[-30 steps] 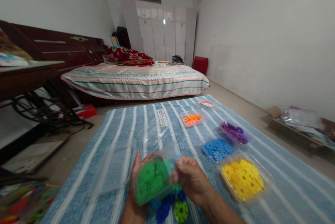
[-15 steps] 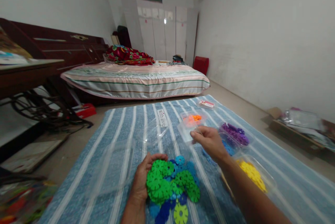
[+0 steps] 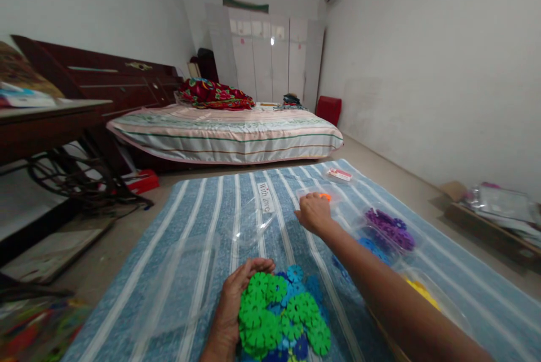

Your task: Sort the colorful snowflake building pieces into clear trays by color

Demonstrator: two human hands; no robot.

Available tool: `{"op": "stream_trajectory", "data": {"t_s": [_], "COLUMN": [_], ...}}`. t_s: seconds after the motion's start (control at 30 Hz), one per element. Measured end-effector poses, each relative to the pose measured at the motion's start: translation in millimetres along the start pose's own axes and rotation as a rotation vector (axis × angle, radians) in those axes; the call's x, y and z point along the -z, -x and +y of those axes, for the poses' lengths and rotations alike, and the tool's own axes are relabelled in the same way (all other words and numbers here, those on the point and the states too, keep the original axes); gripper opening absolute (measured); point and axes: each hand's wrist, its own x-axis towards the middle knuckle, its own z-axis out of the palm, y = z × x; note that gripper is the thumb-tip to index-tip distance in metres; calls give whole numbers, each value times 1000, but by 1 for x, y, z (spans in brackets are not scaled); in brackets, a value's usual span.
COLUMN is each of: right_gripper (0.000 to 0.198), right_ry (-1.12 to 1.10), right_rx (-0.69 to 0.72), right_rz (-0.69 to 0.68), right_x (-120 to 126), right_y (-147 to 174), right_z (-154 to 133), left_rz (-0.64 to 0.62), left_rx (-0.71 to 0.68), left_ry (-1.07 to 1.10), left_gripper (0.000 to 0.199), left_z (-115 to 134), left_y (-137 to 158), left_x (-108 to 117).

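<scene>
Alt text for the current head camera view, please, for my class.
A person's left hand cups the side of a pile of green and blue notched discs on a striped cloth; the right hand partly hides orange pieces.

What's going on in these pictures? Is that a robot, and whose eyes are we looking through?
No robot here! These are a person's own two bare hands, seen by a camera worn on the person's head, looking forward and down.

The left hand curves around the side of a heap of green pieces, with blue pieces among them. The right hand reaches over the orange pieces; its underside is hidden, so I can't tell whether it holds anything.

Everything lies on a striped blue cloth. Clear tubs to the right hold yellow pieces and purple pieces.
</scene>
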Motion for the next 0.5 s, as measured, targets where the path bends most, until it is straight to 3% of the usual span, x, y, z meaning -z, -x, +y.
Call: {"op": "stream_trajectory", "data": {"t_s": [0.13, 0.23, 0.37, 0.5], "right_gripper": [27, 31, 28, 28], "right_ry": [2, -3, -17, -118], "right_rx": [-12, 8, 56, 192], "right_rz": [-85, -74, -32, 66], "right_x": [-13, -11, 12, 42], "right_y": [-37, -39, -10, 41], "right_z": [-5, -8, -14, -24], "left_rz": [-3, 8, 17, 11], "left_rx": [-1, 15, 52, 55], "left_ry": [4, 37, 114, 152], "left_gripper": [21, 22, 31, 41], "left_z": [-1, 0, 3, 2], "left_y": [-1, 0, 0, -3], "left_x": [1, -1, -6, -7]}}
